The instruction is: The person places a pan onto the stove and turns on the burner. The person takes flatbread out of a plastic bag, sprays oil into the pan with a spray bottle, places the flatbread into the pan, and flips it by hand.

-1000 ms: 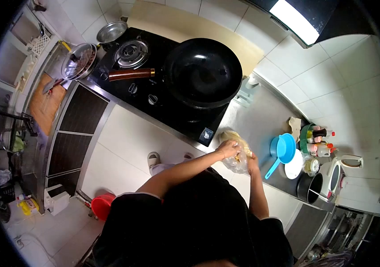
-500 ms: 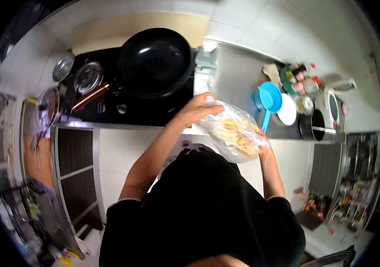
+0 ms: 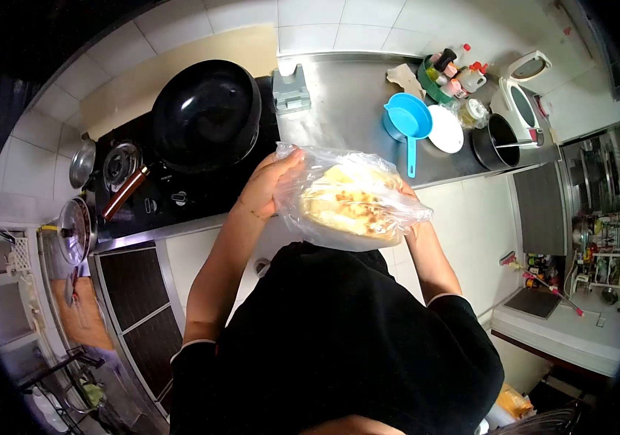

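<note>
- Plastic bag [image 3: 350, 203]: clear, yellowish food inside, held in front of the body, to the wok's right and on the person's side of it.
- Left hand [image 3: 270, 181]: grip closed on the bag's left end, thumb on top; nearer the wok than the other hand.
- Right hand [image 3: 409, 210]: grip closed on the bag's right end, well right of the wok; some fingers hidden by plastic.
- Wok [image 3: 204, 116]: black, nothing seen inside, on the stove [image 3: 215, 181]; brown handle [image 3: 125, 192] points left and toward the person.
- Burner [image 3: 122, 164]: bare, left of the wok; metal bowl [image 3: 83, 164] farther left.
- Lidded pan [image 3: 75, 230]: left of the wok, nearer the person; cutting board [image 3: 83, 313] beyond it that way, knife [image 3: 71, 286] on it.
- Grey stand [image 3: 292, 92]: just right of the wok, on the steel surface [image 3: 342, 109].
- Blue dipper [image 3: 406, 118]: right of the wok past the stand, handle pointing toward the person, close behind the bag in view.
- Farther right of the wok: white plate [image 3: 445, 130] beside the dipper, jar [image 3: 475, 110], black pot [image 3: 495, 138], rice cooker [image 3: 516, 105] with lid up.
- Green basket [image 3: 427, 82] of bottles: right of the wok, near the wall; torn cardboard [image 3: 405, 78] beside it.
- Bag and left hand block part of the surface's front edge and the stove's corner right of the wok.
</note>
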